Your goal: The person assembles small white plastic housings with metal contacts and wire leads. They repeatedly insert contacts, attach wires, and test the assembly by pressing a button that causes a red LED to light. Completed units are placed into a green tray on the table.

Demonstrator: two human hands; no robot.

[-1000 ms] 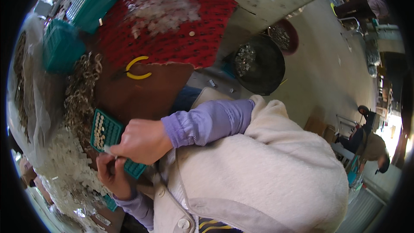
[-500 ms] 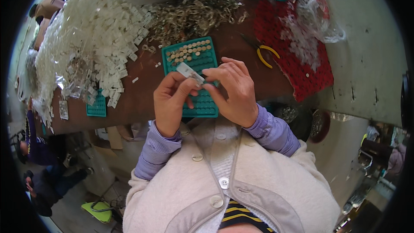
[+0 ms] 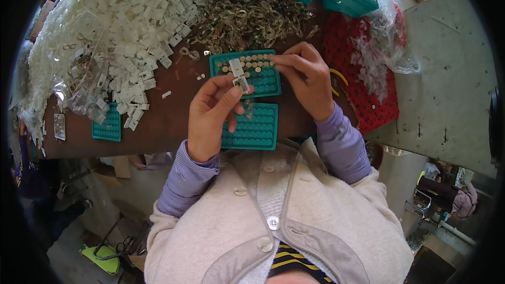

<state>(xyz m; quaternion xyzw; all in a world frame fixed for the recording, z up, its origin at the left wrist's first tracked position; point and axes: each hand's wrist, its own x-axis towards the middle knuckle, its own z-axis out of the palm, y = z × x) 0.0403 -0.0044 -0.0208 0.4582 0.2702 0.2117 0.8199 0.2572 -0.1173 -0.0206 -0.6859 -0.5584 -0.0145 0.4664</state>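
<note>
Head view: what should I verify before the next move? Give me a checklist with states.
1. White rectangular plastic case held in left hand: ok.
2. Small round beige pieces present in far teal rectangular plastic tray: ok.
3. Right hand at the pieces' right end: ok.
4. Piece gripped by right hand: cannot tell, too small.
5. Nearer teal rectangular plastic tray apart from far one: ok, gap visible.

1. I see a teal pocketed tray (image 3: 269, 88) lying flat.
2. I make out round tan discs (image 3: 254, 64) grouped in its far rows.
3. I view a small white two-part plastic case (image 3: 235, 67), its rectangular parts end to end, held aslant above the tray's left side.
</note>
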